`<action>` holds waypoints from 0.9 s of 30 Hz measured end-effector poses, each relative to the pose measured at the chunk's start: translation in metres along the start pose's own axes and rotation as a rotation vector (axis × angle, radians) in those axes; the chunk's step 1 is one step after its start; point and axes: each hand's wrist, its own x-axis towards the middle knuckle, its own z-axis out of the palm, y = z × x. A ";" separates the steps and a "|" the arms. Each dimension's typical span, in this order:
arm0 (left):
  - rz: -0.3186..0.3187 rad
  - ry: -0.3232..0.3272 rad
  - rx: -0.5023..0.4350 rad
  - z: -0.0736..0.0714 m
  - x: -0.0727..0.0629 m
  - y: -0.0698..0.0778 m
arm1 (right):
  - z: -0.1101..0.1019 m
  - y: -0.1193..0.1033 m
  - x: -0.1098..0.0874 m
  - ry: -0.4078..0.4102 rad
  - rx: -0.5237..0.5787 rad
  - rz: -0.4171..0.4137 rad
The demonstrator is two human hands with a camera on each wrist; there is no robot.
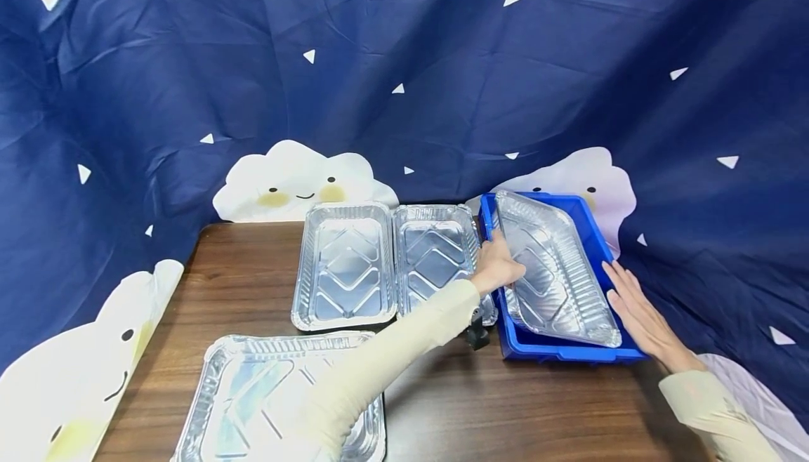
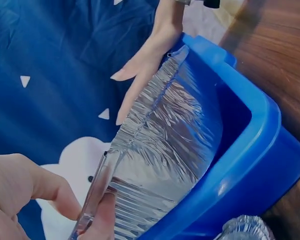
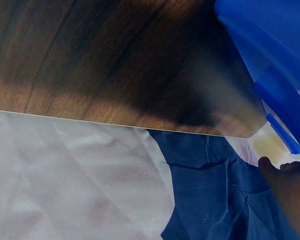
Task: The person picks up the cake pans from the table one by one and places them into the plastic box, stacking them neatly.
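Holding foil tray (image 1: 545, 265) tilted, partly in bin (image 1: 581, 354) | L fingers (image 2: 101, 217) pinching it, R fingers (image 1: 627, 292) straight | grip lightly (prob. flimsy)

Head cam's farthest back, facing forward and down over the table (image 1: 455, 406), blue bin (image 1: 559, 354) around 4 o'clock. Left wrist cam's super close, looking across that bin toward the right hand (image 2: 145, 60) near 12. Right wrist cam's tight on the table edge (image 3: 110, 123), bin at 2. All three share the bin and right hand.
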 end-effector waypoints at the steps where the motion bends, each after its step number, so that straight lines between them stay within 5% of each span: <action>1: -0.004 0.002 -0.001 0.001 -0.002 0.004 | 0.000 0.000 0.000 0.001 -0.002 0.000; 9: -0.042 -0.027 -0.027 0.012 -0.010 0.017 | -0.001 0.000 -0.001 -0.001 -0.019 0.006; 12: -0.064 -0.041 -0.024 0.024 -0.004 0.013 | 0.001 -0.001 0.000 -0.005 -0.014 0.007; 19: -0.002 0.021 0.013 0.039 -0.002 0.004 | 0.005 -0.003 0.003 -0.006 -0.011 -0.001; 27: -0.017 -0.058 0.019 0.047 0.005 0.000 | 0.000 -0.003 0.000 -0.012 -0.028 0.029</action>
